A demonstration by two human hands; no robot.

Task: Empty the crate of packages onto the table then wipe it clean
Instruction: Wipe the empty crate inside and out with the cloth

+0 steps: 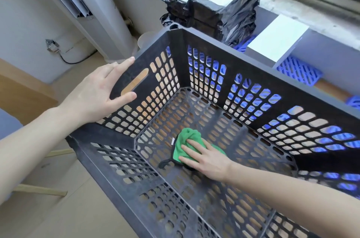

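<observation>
- Biggest risk as we see it: the crate [253,66] floor is all slots, so the green cloth [188,136] could snag in a hole and bunch up instead of wiping. Its black loop trailing on the left looks like the first bit to catch.
- A hard push toward the far corner could slide the crate into the stack of black packages [218,7] sitting just beyond it and tip them. Only the bracing hand is stopping that.
- The walls are easy to skip too. Only the floor has the cloth on it right now.
- The crate itself is empty, right in front of us. We can't really tell what it's resting on.
- Left hand [97,99]: laid flat on the left wall by the handle slot, fingers straight, thumb on the inner face. It's steadying, not clutching.
- Right hand [206,157]: reaching down inside, palm down, fingers spread and straight, pressing the cloth onto the floor. No curl around it, just pressure.
</observation>
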